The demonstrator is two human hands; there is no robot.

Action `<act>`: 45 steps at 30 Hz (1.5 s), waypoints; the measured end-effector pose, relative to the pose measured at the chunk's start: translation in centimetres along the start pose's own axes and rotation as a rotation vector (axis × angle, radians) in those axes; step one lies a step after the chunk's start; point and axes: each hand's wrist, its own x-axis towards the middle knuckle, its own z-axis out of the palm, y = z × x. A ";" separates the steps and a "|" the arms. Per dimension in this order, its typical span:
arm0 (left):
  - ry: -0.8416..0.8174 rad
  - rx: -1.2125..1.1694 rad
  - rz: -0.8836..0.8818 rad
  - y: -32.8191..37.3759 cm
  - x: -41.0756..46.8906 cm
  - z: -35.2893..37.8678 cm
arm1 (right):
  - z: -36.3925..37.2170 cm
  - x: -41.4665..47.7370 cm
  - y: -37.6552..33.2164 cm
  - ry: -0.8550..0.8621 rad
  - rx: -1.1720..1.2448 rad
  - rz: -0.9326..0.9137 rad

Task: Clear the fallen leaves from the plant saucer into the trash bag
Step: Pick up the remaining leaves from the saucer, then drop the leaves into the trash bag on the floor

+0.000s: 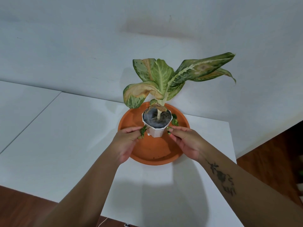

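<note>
An orange plant saucer sits on a white table, with a white faceted pot of dark soil standing in it. A plant with green and browning leaves grows from the pot. My left hand is at the pot's left side, fingers pinched on small green fallen leaves. My right hand is at the pot's right side, fingertips closed on green leaf bits. More fallen leaves lie in the saucer behind the pot on the right. No trash bag is in view.
The white table runs left, with a seam to a second panel. Its right edge drops to a brown wooden floor. A pale wall stands right behind the plant.
</note>
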 end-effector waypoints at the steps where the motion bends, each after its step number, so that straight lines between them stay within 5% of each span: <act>1: -0.013 -0.041 -0.010 -0.1 0.0 0.0 | -0.1 -0.1 0.0 -0.002 0.031 0.002; 8: -0.108 -0.401 -0.067 -1.1 -0.6 0.3 | -0.7 -1.0 0.7 -0.011 0.388 0.041; 19: -0.115 -0.480 -0.026 -2.1 -3.6 4.3 | -3.5 -2.3 0.2 -0.058 0.512 0.031; 38: -0.140 -0.595 -0.041 -15.8 -11.0 33.2 | -32.9 -11.1 -9.3 0.063 0.496 -0.084; 45: -0.167 -0.562 -0.093 -19.6 -11.0 38.7 | -38.8 -12.5 -10.3 0.107 0.520 -0.064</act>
